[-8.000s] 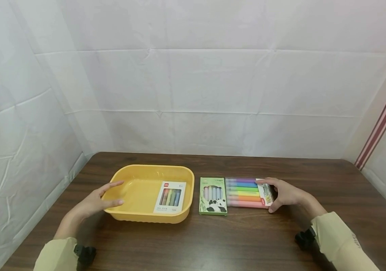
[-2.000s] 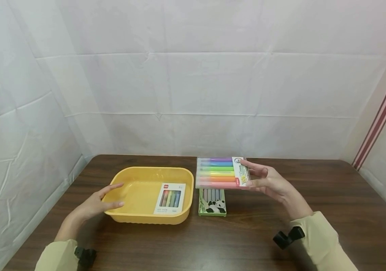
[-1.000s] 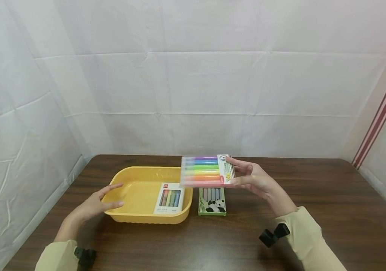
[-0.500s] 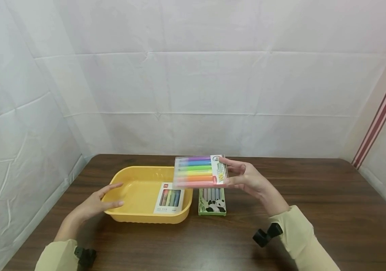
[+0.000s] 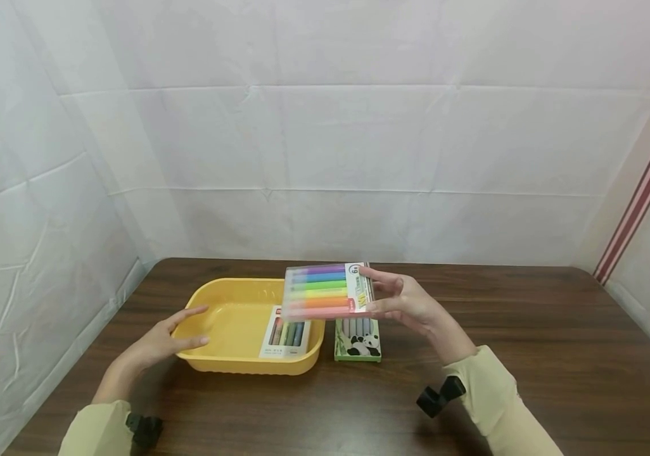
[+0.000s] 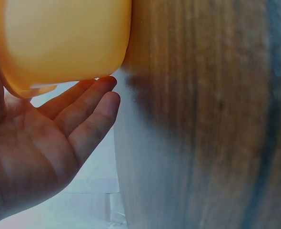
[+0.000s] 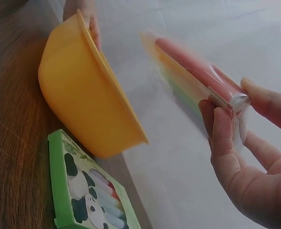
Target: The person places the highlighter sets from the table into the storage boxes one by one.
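My right hand (image 5: pixel 410 305) pinches the label end of a clear pack of rainbow highlighters (image 5: pixel 320 292), thumb on the near side. The pack is held in the air, its far end overlapping the right side of the yellow plastic tray (image 5: pixel 228 326) in the head view. The right wrist view shows the pack (image 7: pixel 197 71) raised apart from the tray wall (image 7: pixel 81 90). My left hand (image 5: pixel 156 342) holds the tray's left rim, thumb and forefinger over it, the other fingers along the outer wall (image 6: pixel 69 43). Inside the tray lies a white box of coloured sticks (image 5: pixel 279 350), partly hidden.
A green panda box (image 5: pixel 359 347) of pastel sticks lies just right of the tray, its upper part hidden by the highlighter pack. Everything stands on a dark wooden table (image 5: pixel 507 323). White cloth walls (image 5: pixel 348 158) enclose the back and sides.
My right hand has lifted the highlighter pack off the table and carried it leftward, past the panda box, to the tray's right side. My left hand has stayed on the tray's rim.
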`<state>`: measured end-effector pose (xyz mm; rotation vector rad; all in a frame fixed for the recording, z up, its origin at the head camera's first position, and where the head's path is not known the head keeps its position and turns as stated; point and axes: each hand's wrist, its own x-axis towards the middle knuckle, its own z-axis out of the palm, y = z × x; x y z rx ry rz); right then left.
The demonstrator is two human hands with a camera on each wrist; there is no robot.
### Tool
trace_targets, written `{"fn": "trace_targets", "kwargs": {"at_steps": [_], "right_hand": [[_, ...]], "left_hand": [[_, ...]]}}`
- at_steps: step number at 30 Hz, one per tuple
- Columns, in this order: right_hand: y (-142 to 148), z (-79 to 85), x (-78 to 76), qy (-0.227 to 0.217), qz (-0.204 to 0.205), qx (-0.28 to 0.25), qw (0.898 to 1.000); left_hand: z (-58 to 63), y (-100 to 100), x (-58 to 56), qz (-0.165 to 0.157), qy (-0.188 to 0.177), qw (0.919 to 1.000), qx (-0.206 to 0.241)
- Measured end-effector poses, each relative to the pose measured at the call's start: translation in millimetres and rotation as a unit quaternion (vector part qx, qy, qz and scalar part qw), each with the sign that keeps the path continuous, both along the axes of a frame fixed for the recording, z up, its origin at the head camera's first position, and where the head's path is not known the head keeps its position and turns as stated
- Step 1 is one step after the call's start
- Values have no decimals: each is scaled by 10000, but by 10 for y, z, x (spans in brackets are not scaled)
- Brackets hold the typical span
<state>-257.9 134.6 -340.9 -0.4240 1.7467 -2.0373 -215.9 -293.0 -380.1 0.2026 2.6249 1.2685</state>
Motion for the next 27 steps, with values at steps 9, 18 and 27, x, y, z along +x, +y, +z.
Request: {"fn": "trace_targets", "kwargs": {"at_steps": [9,18,27], "right_hand": [[-85,-2,15,-205,-16,-26,9998],[-198,-36,10,-243,-5,44,9997],[-310,-59,-28,-172,-41,290,9994]], "left_hand": [[8,13,-9,-16,-11,10000,15],[22,15,-1,-16,-21,10000,12],[-11,27,-12,6,47,10000,54]]}}
